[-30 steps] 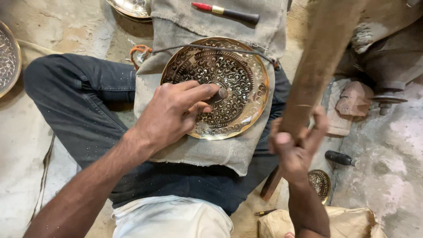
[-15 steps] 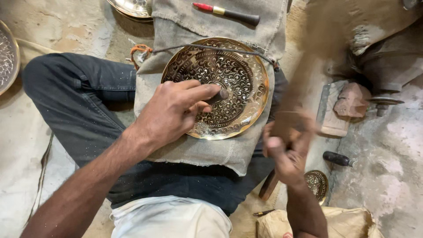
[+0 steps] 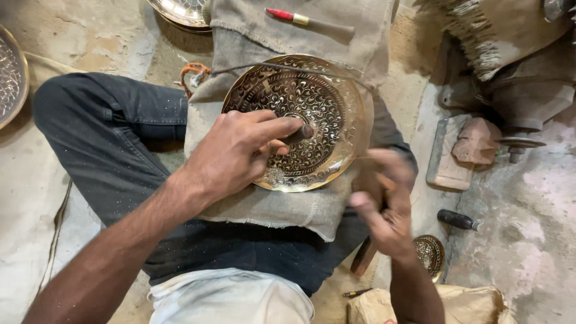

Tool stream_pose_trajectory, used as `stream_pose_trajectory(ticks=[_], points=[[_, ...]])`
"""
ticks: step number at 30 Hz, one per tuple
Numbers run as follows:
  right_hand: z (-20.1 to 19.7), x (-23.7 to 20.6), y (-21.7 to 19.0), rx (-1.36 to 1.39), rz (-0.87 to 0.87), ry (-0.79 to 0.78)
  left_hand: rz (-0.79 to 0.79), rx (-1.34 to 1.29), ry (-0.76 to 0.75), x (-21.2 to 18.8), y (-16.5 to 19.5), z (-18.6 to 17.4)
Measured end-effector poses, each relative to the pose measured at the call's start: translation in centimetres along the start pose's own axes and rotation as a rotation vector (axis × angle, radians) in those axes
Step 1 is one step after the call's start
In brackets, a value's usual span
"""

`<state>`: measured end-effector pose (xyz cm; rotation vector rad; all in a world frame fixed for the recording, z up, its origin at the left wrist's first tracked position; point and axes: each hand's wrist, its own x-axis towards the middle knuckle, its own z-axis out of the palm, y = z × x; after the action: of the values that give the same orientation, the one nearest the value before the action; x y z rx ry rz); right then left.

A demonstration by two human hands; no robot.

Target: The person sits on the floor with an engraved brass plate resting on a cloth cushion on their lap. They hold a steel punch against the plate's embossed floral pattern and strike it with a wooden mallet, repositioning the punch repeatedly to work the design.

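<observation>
Dusty workshop floor: your left hand [image 3: 240,153] pinches a dark punch [image 3: 298,133] against the engraved round brass plate [image 3: 324,99]; keep it planted. Right hand [image 3: 384,201] grips a blurred wooden mallet handle [image 3: 364,255].

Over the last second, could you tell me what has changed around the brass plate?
The right hand has swung its wooden mallet down: a second ago the mallet stood raised across the upper right, now the hand is lower, beside the plate, blurred, with only the handle's end showing below it. The left hand keeps the punch pressed on the plate. Plate, cloth and the tools around them have not moved.
</observation>
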<state>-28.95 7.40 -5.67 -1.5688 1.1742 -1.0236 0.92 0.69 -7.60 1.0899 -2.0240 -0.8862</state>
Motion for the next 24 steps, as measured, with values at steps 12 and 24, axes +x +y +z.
stream_pose_trajectory(ticks=[12, 24], points=[[0.2, -0.8, 0.7, 0.043, 0.017, 0.126, -0.013, -0.075, -0.008, 0.4, 0.7, -1.1], [0.0, -1.4, 0.8, -0.257, -0.049, 0.003, 0.006, -0.025, -0.059, 0.6, 0.0, -1.1]])
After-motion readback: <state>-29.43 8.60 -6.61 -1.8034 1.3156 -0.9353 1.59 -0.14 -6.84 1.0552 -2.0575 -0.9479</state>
